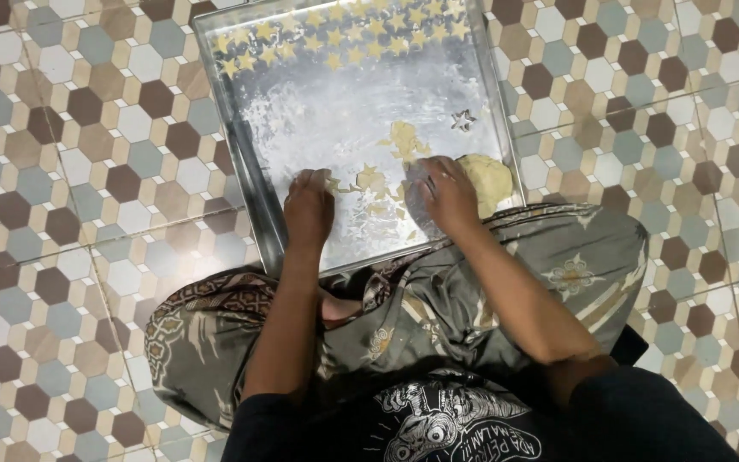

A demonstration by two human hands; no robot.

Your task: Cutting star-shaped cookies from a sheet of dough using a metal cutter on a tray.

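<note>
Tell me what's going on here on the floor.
A person sits on a patterned tile floor with a floured metal tray in front of them. The left hand presses on the tray beside scraps of thin dough. The right hand rests on the tray next to a lump of dough. Rows of cut star shapes lie at the tray's far end, and a star cutter sits near its right edge.
</note>
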